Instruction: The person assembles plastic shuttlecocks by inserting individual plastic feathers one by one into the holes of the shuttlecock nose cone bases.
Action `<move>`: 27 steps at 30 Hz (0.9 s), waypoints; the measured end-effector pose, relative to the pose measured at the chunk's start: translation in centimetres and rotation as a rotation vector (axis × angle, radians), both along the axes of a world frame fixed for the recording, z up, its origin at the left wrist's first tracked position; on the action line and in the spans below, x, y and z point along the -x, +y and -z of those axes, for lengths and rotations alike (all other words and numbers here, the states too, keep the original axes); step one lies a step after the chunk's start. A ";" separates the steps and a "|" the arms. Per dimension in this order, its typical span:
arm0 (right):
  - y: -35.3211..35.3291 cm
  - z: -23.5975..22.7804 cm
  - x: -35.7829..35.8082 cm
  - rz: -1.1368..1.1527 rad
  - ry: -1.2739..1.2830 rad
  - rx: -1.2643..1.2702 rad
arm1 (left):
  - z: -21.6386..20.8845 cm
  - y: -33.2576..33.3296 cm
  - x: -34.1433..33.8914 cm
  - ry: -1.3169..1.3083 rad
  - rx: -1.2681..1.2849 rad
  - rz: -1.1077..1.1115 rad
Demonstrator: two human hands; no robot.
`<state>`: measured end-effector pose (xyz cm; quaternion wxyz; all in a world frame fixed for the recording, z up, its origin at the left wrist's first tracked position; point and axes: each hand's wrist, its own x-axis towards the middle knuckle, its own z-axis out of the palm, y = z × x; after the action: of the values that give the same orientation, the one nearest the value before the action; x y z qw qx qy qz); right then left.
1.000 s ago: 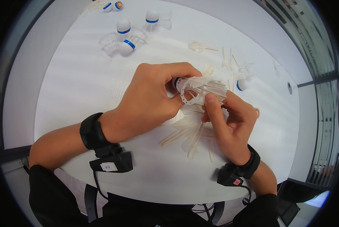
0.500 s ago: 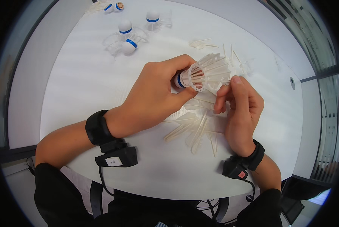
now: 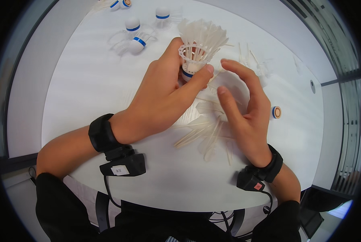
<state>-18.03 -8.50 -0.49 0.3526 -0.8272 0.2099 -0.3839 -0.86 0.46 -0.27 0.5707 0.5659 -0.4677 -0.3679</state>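
Observation:
A white feather shuttlecock [image 3: 202,38] is gripped in my left hand [image 3: 158,94], thumb on the near side of its blue-banded cork and the other fingers mostly hidden behind. Its feathers point up and away, with a white ring around their shafts. Beside it, to the right, my right hand [image 3: 247,105] is open, thumb and index finger apart with nothing seen between them. Loose white feathers [image 3: 200,129] lie on the white table [image 3: 156,173] below and between my hands. A loose cork base [image 3: 276,112] with a tan face sits just right of my right hand.
White cork heads with blue bands and clear plastic skirts [image 3: 137,45] lie at the back left. Two loose corks [image 3: 126,3] and more feather pieces are at the far left edge. Feather bits [image 3: 249,56] are scattered at the back right.
The shuttlecock has turned from pointing right to pointing up, and moved slightly away. My right hand has come off the feathers and opened. The loose cork at the right has come into sight.

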 end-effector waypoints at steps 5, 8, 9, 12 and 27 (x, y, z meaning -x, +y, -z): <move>0.4 -0.1 -0.1 -0.067 0.315 0.238 | 0.1 0.0 0.0 -0.001 0.014 -0.018; 0.4 -0.3 0.2 -0.131 0.399 0.293 | -0.1 0.1 0.2 -0.024 0.004 -0.019; 0.5 -0.4 0.1 -0.123 0.365 0.265 | -0.1 0.1 0.2 -0.023 0.002 -0.016; 0.3 -0.6 0.3 -0.182 0.332 0.081 | 0.0 0.1 0.1 0.008 0.001 -0.009; 0.6 -0.6 0.1 -0.086 0.166 -0.036 | -0.4 -0.1 0.2 0.002 0.021 -0.009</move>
<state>-18.17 -7.89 0.06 0.3649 -0.8580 0.2093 -0.2946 -1.07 0.35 0.10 0.5788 0.5617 -0.4684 -0.3608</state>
